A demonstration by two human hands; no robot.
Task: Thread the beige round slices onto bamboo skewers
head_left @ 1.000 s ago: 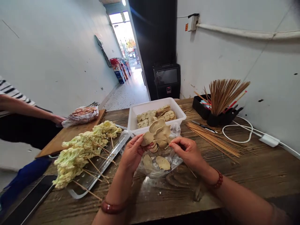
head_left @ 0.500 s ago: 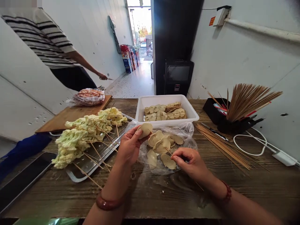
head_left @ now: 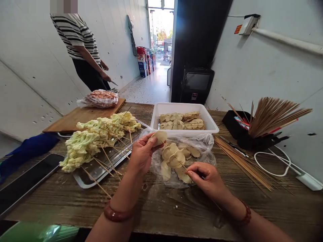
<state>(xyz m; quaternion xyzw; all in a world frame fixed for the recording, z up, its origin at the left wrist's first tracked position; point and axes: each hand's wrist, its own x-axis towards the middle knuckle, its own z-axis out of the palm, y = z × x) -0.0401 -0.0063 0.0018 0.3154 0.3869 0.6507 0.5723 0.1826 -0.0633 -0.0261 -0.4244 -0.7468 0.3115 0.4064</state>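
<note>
My left hand (head_left: 142, 153) pinches a thin, pale round slice (head_left: 160, 137) between thumb and fingers; it looks like a vegetable slice. A wooden skewer (head_left: 183, 166) is gripped in the fingertips of my right hand (head_left: 208, 179). Folded pale slices (head_left: 176, 157) are threaded along this skewer, whose far end reaches the slice in my left hand. Beneath both hands, several loose slices (head_left: 165, 170) lie on a clear plastic bag (head_left: 207, 143). Just behind, a white tub (head_left: 214, 128) contains rows of skewered slices (head_left: 171, 125).
Skewered cauliflower (head_left: 83, 144) fills a metal tray (head_left: 82, 183) on the left. Behind it, a bagged bundle (head_left: 101, 99) rests on a wooden board (head_left: 60, 122). Bamboo skewers (head_left: 244, 164) lie at right near a black holder (head_left: 254, 141). A person in stripes (head_left: 78, 37) stands back left, holding a knife-like tool.
The view has shifted slightly left, so the table contents appear further right. The other person has moved rightward, towards the doorway. My hands keep their holds on slice and skewer.
</note>
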